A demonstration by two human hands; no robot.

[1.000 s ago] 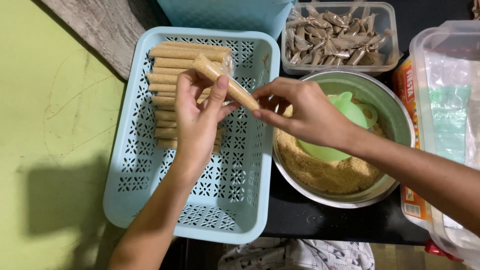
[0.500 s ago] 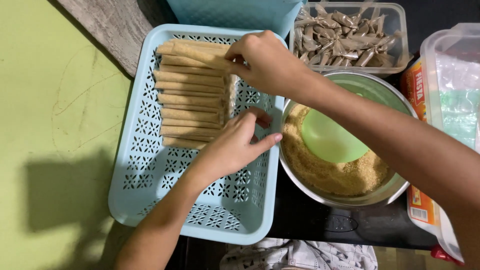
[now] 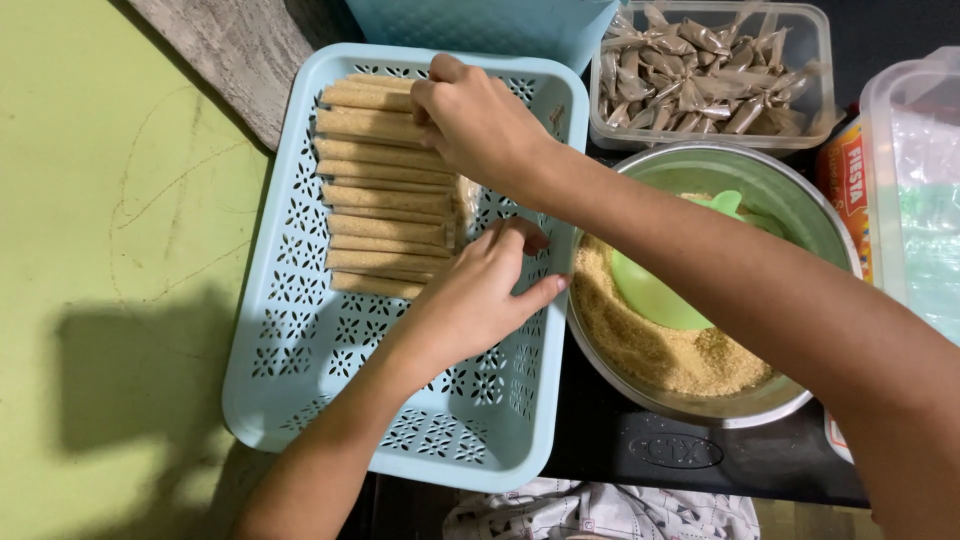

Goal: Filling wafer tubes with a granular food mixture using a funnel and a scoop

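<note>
A light blue perforated basket (image 3: 262,400) holds several tan, stick-shaped rolls (image 3: 385,212) stacked side by side in its far left part. My right hand (image 3: 482,125) reaches across from the right and sits at the far end of the stack, its fingers curled over the right ends of the top rolls. My left hand (image 3: 470,300) comes up from below and rests inside the basket. Its bent fingertips touch the right ends of the nearer rolls, and it holds nothing.
Right of the basket, a metal bowl (image 3: 805,205) holds brown crumbs (image 3: 655,355) and a green scoop (image 3: 650,295). Behind it is a clear box of twisted wrapped pieces (image 3: 720,85). A clear lidded tub (image 3: 915,200) stands far right, a green surface (image 3: 100,250) lies left.
A second ago both hands held one roll above the basket. My right hand has carried it to the far end of the stack, and my left hand has dropped beside the rolls.
</note>
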